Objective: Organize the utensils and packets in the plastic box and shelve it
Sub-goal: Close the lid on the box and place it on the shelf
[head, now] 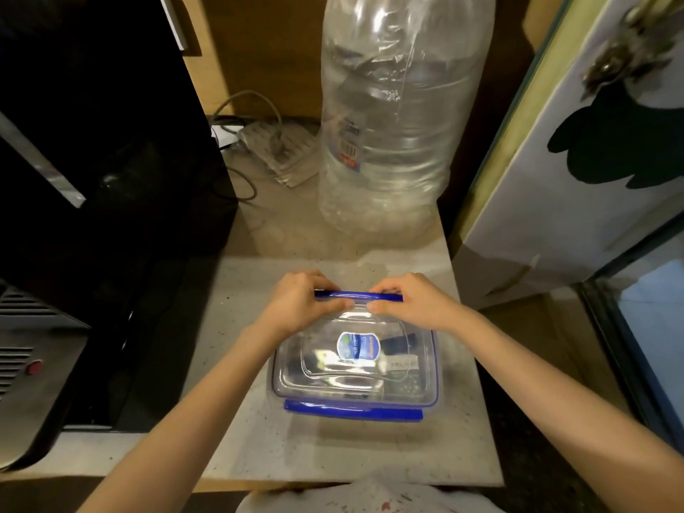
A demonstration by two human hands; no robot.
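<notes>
No text is fully legible. A blue and white oval label (358, 346) is fixed on the lid of the plastic box (429, 368); its print is too blurred to be read. A white strip (403, 364) under the lid carries unreadable characters. A barcode sticker (349, 151) is noted on the large clear bottle (392, 116), digits indistinct.

Both bare forearms are stretched forward from the lower corners of the view and are drawn together toward the middle. The left hand (298, 303) and the right hand (405, 301) are set side by side, close but not touching, backs turned up. The fingers of each are curled over the far side, and the thumbs are laid flat, tips pointed at one another.
</notes>
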